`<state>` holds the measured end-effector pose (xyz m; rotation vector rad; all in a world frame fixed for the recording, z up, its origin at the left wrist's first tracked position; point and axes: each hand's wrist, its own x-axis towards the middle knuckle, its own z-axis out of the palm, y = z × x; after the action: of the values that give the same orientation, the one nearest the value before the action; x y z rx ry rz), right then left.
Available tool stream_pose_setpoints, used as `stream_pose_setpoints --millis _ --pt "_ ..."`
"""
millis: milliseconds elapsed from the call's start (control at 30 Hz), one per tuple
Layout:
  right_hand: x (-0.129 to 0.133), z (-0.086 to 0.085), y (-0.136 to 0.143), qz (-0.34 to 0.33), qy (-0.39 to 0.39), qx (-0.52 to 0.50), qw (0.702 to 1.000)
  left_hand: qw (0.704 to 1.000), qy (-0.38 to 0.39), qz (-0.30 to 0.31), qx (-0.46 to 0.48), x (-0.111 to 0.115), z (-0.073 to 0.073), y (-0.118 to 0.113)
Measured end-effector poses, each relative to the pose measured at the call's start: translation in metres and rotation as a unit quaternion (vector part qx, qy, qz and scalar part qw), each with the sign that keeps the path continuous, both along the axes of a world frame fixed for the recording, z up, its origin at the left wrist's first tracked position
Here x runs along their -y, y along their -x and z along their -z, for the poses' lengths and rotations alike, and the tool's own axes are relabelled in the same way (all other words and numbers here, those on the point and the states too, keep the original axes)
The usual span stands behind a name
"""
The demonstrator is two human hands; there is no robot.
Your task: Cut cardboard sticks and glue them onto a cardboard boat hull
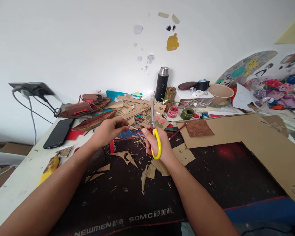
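Observation:
Over the dark desk mat (108, 203), my left hand (110, 131) is closed in a pinch on one end of a thin cardboard strip (133, 127). The strip runs toward the thumb of my right hand (162, 146); whether that thumb touches it I cannot tell. Yellow-handled scissors (157, 144) are in my right hand, their blades pointing up and away from me. Below both hands lie cut cardboard scraps (125, 158) and thin slivers (140, 139). A larger heap of cardboard pieces (130, 109) lies behind them.
Brown model boats (78, 109) and a black phone (59, 133) are at the left. A black flask (162, 83), paint jars (172, 112) and a white box (195, 99) stand at the back. A large cardboard sheet (263, 147), with a brown-painted square (200, 128) on it, covers the right.

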<state>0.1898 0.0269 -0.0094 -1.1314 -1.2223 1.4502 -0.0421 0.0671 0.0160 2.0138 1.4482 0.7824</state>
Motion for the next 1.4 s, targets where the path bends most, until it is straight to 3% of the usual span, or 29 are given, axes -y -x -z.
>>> stream_pose_setpoints --millis 100,200,333,533,800,1400 --pt "0.000 -0.001 0.000 -0.002 -0.001 0.002 1.000 0.989 0.060 -0.018 0.131 0.003 -0.012 0.000" --pt "-0.001 0.001 0.000 0.000 -0.007 0.000 1.000 0.960 0.109 -0.024 0.258 0.005 -0.018 -0.001" --pt "-0.001 0.004 0.000 -0.003 -0.009 -0.007 1.000 0.924 0.168 -0.006 0.344 0.008 -0.019 -0.004" --pt "0.003 -0.001 0.001 -0.022 -0.017 -0.009 1.000 0.894 0.251 0.004 0.372 0.016 -0.016 -0.021" --pt "0.005 0.008 0.007 -0.067 -0.017 -0.010 0.998 0.863 0.286 0.025 0.417 0.026 -0.011 -0.037" --pt "0.008 0.000 0.007 -0.099 -0.025 -0.028 0.994 0.853 0.293 0.019 0.431 0.030 -0.005 -0.045"
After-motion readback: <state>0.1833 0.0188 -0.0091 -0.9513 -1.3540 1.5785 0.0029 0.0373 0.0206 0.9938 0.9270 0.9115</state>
